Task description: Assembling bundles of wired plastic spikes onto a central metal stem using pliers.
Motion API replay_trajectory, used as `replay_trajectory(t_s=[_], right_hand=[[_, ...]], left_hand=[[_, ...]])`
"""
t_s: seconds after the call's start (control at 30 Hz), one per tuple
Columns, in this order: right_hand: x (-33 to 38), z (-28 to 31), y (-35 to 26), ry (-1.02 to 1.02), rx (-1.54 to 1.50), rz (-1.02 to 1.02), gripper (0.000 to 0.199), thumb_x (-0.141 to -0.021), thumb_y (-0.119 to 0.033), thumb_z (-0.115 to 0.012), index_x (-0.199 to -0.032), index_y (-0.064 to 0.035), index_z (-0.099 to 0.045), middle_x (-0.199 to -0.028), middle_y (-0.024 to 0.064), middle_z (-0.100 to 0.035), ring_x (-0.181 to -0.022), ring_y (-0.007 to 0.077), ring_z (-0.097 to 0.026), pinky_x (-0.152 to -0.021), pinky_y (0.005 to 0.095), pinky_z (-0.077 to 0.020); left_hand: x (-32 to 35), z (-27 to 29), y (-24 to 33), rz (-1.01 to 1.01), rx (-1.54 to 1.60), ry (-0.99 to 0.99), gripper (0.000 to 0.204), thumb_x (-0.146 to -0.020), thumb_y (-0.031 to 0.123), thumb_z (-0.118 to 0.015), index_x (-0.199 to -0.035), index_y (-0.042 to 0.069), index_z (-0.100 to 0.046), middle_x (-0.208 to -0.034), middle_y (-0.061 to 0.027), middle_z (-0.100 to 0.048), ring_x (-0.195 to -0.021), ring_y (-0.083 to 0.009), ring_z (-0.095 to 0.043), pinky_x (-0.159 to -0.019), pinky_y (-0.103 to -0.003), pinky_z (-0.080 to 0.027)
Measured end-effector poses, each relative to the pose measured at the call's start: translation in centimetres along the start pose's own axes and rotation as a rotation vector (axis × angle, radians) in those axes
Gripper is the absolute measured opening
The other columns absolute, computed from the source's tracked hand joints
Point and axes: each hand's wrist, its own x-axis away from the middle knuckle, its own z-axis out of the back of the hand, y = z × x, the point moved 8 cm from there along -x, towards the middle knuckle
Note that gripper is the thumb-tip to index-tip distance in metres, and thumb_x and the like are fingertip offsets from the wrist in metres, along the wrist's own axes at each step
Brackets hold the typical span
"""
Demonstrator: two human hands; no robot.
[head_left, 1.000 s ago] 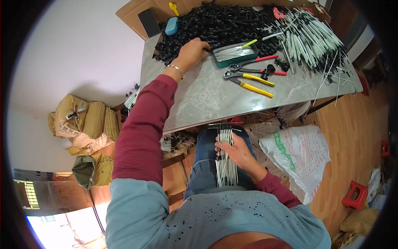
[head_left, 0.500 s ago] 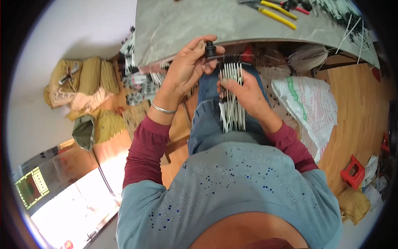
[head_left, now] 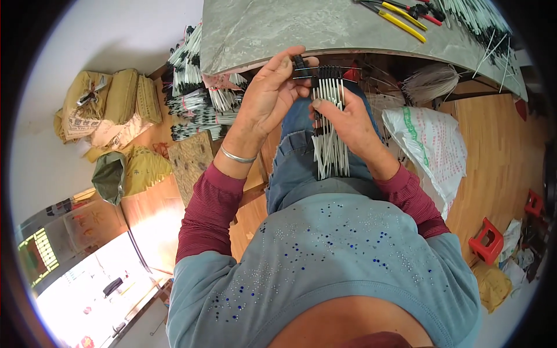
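My right hand (head_left: 348, 123) is closed around a bundle of thin white sticks with black ends (head_left: 332, 153). It hangs above my lap, black ends away from me. Across those black ends runs a thin dark rod (head_left: 351, 68), jutting out on both sides. At the rod's left end my left hand (head_left: 268, 95) pinches a small black ridged part (head_left: 299, 61) between thumb and fingers. Whether that part is threaded on the rod I cannot make out. My left fingertips are close beside the top of the bundle.
A grey marbled table (head_left: 272, 29) lies just beyond my hands, with yellow-handled pliers (head_left: 403, 24) and more white sticks (head_left: 473, 14). Stick bundles (head_left: 194, 104) are stacked at the left. A white sack (head_left: 432, 145) lies right of my legs; a red stool (head_left: 486, 240) stands farther right.
My view has shifted slightly. The black part, upright before, is now tilted in my left fingers. My right hand keeps its grip on the bundle.
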Motion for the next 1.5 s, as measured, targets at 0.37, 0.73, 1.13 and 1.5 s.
replay_trajectory(t_s=[0.37, 0.73, 1.13, 1.5], right_hand=[[-0.2, -0.2, -0.3, 0.055, 0.002, -0.026, 0.011, -0.078, -0.009, -0.051, -0.086, -0.0009, -0.051, -0.070, 0.0026, -0.054, -0.060, 0.0086, -0.051, -0.054, 0.0212, -0.0422], [-0.3, -0.2, 0.2, 0.027, 0.040, -0.044, 0.011, -0.079, -0.008, -0.051, -0.088, -0.0011, -0.050, -0.072, 0.0034, -0.054, -0.062, 0.0096, -0.052, -0.056, 0.0222, -0.0435], [-0.5, -0.4, -0.1, 0.021, 0.059, 0.037, 0.011, -0.078, -0.011, -0.051, -0.083, -0.0014, -0.051, -0.066, 0.0001, -0.053, -0.059, 0.0058, -0.048, -0.051, 0.0206, -0.0395], [-0.4, -0.7, -0.1, 0.028, 0.063, 0.017, 0.013, -0.079, -0.012, -0.050, -0.087, -0.0012, -0.050, -0.067, 0.0001, -0.052, -0.059, 0.0063, -0.048, -0.051, 0.0208, -0.0398]], left_hand=[[-0.2, 0.4, 0.5, -0.025, -0.047, 0.029, 0.026, -0.087, 0.013, -0.043, -0.111, 0.003, -0.047, -0.090, -0.0067, -0.056, -0.073, -0.0142, -0.052, -0.062, -0.025, -0.044], [-0.4, 0.8, 0.4, 0.001, -0.076, 0.045, 0.026, -0.086, 0.017, -0.046, -0.108, 0.003, -0.049, -0.086, -0.0047, -0.055, -0.073, -0.0129, -0.052, -0.062, -0.024, -0.044], [-0.2, 0.7, 0.7, -0.005, -0.091, 0.071, 0.026, -0.084, 0.016, -0.050, -0.106, 0.003, -0.052, -0.085, -0.0050, -0.057, -0.071, -0.0127, -0.053, -0.062, -0.025, -0.046], [0.2, 1.0, 0.8, -0.056, -0.123, 0.093, 0.029, -0.083, 0.016, -0.051, -0.108, 0.000, -0.050, -0.090, -0.0062, -0.056, -0.074, -0.0134, -0.053, -0.064, -0.025, -0.046]])
